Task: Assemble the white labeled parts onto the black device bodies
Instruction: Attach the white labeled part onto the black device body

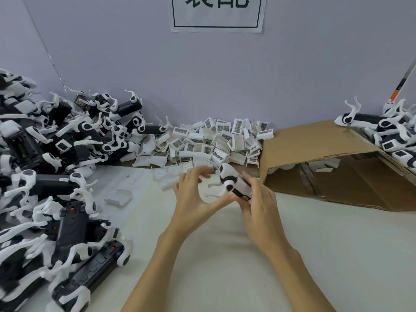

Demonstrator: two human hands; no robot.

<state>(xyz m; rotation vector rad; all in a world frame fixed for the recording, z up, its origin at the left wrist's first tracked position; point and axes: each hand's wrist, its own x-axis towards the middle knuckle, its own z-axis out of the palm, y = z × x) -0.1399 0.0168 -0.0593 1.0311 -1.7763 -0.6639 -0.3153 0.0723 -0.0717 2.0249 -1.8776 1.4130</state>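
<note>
The right hand (pixel 258 199) grips 1 black-and-white plastic device body (pixel 234 183); at its 9 o'clock, the left hand (pixel 198 197) pinches the body's white leg between thumb and curled fingers.

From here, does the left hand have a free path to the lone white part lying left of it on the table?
Probably yes. The lone white part lies apart from the piles with bare table between, but the left hand is steadying the device body and would have to let go.

Both hands raised together, left (pixel 193 197) and right (pixel 258 203), fingers curled.
</note>
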